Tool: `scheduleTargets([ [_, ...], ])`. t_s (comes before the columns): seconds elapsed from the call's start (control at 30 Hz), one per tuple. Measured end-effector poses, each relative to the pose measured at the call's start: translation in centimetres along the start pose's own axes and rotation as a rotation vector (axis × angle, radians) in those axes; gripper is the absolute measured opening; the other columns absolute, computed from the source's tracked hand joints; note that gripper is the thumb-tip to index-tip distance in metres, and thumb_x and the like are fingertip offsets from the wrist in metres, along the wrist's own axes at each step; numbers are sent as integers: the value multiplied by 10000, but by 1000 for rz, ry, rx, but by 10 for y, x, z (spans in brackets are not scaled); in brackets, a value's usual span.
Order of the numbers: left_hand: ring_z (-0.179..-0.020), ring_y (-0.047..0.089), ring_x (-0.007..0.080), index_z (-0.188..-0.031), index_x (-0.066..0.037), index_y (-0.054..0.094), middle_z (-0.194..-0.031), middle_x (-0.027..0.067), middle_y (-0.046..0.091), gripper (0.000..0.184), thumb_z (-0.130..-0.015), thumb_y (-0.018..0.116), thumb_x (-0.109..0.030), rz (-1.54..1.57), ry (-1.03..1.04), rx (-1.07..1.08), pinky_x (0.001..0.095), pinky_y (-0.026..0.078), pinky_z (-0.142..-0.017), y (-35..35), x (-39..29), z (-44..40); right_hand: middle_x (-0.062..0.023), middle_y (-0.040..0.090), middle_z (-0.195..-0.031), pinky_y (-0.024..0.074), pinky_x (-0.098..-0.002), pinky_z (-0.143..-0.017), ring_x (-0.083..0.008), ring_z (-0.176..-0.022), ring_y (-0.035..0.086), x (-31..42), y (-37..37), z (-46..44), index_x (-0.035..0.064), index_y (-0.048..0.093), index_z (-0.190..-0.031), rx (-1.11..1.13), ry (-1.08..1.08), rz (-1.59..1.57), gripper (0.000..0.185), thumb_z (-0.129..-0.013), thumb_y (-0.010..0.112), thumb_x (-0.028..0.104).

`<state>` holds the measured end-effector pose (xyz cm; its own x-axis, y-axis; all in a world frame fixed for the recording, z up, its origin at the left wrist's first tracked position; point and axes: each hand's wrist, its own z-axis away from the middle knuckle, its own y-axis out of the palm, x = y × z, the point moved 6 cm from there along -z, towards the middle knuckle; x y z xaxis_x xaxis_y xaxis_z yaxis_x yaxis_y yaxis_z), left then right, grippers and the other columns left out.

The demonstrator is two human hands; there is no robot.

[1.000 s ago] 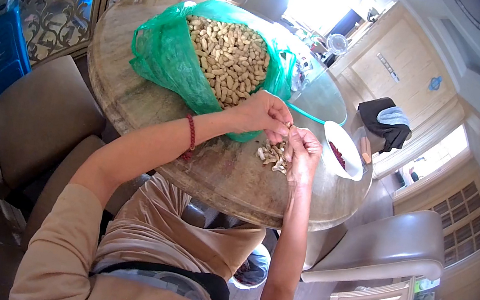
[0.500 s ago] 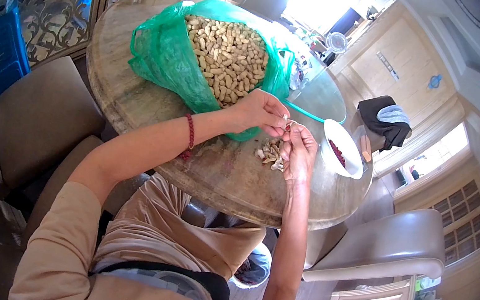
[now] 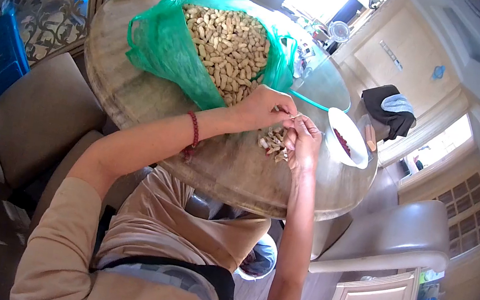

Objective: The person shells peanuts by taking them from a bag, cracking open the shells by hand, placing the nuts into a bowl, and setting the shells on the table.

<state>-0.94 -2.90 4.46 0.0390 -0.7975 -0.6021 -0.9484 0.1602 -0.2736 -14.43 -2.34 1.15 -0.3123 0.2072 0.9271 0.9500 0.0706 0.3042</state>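
Note:
My left hand [image 3: 264,108], with a red beaded bracelet on its wrist, meets my right hand [image 3: 306,143] above the table's near side. Their fingertips pinch a small pale peanut [image 3: 296,117] between them; the fingers partly hide it. Below them lies a small pile of broken peanut shells [image 3: 276,142]. Just beyond my left hand, a green plastic bag [image 3: 169,44] gapes wide, full of unshelled peanuts [image 3: 228,47]. To the right of my right hand stands a white bowl [image 3: 353,154] with dark red peanut kernels [image 3: 342,142] inside.
The round marble-look table [image 3: 134,105] has a rounded near edge above my lap. A bin [image 3: 260,260] stands on the floor beside my knee. Padded chairs [image 3: 48,113] flank me, and a black bag [image 3: 387,113] lies past the bowl.
The red kernel visible between my fingertips before is out of sight now. My hands stay together over the shells, with fingers slightly shifted. The whole view has tilted a little.

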Motion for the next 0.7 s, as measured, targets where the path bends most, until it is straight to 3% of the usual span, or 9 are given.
scheduleTargets([
  [0.07, -690, 601, 68, -851, -42, 639, -775, 18, 656, 101, -753, 631, -63, -20, 95, -8, 222, 480, -592, 0, -4, 0, -118, 590, -710, 208, -184, -352, -33, -394, 324, -1, -1, -2, -23, 534, -905, 27, 22, -67, 108, -891, 458, 52],
  [0.33, -722, 605, 69, -858, -46, 638, -791, 10, 656, 106, -756, 633, -77, 41, 60, 0, 219, 479, -598, -1, -8, -1, -99, 573, -728, 242, -180, -370, -47, -441, 355, -6, -2, -5, -24, 533, -882, 131, 135, -333, 83, -849, 461, 1],
  [0.57, -699, 594, 65, -854, -55, 642, -773, -2, 652, 101, -756, 636, -75, 26, 54, -11, 215, 468, -593, 0, -6, -1, -72, 535, -700, 254, -184, -375, -50, -452, 360, -5, 0, -3, -22, 528, -876, 102, 124, -284, 96, -842, 442, 1],
  [0.67, -677, 588, 74, -850, -46, 639, -753, 17, 647, 104, -749, 638, -71, 36, 24, -7, 217, 459, -582, 1, -1, -1, -52, 505, -681, 243, -182, -366, -48, -433, 343, -5, 2, 1, -27, 527, -898, 79, 115, -176, 122, -839, 421, -11],
  [0.7, -677, 588, 74, -850, -46, 639, -753, 17, 647, 104, -749, 638, -71, 37, 25, -11, 217, 459, -582, 1, 3, -1, -32, 488, -665, 234, -180, -362, -39, -429, 333, -7, 1, 4, -30, 533, -905, 32, 123, 8, 127, -853, 423, 6],
])
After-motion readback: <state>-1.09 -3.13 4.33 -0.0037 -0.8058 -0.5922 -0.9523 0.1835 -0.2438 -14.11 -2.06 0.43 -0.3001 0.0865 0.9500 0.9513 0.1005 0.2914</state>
